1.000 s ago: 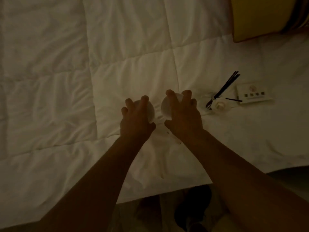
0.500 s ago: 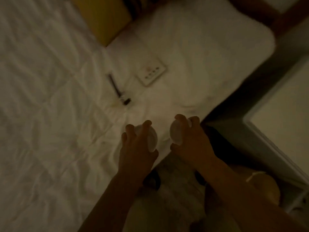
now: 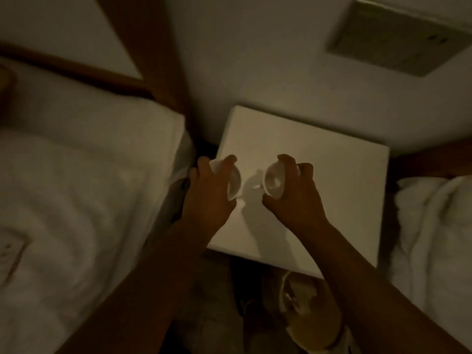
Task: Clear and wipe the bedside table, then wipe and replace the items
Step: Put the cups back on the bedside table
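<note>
Left hand (image 3: 207, 198) gripped one white cup (image 3: 233, 181), right hand (image 3: 293, 198) another cup (image 3: 274, 181), both just above the bedside table (image 3: 332, 180). Tabletop beneath looked bare; replacing apparently started, cups not yet down.

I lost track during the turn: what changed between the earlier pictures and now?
The person swung from the bed to the white bedside table; both hands now hover over its top. The grips stayed the same: left hand holds one white cup, right hand the other cup. Nothing was let go.
</note>
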